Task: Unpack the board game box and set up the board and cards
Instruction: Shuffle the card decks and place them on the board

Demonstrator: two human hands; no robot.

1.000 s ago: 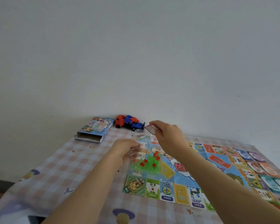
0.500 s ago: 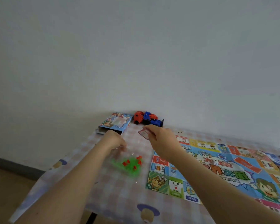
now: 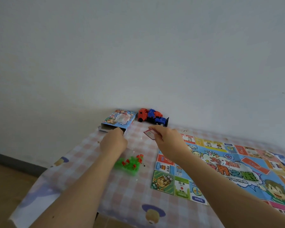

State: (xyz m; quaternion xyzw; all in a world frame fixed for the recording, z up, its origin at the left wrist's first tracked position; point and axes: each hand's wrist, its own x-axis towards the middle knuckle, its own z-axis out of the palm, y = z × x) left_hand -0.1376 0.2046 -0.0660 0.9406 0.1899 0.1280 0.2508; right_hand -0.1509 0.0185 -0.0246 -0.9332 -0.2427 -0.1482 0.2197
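The right hand pinches a small red-edged card beside the far left corner of the colourful paper game board. The left hand curls near the blue cardboard box at far left; whether it grips anything cannot be told.

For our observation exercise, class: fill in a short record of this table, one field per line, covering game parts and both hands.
board: unfolded flat on the tablecloth, at right
box: far left, open end facing the person
pieces: green and red heap left of the board
left hand: by the box's opening, fingers hidden
right hand: pinches a small red card
toy truck: by the wall, beside the box
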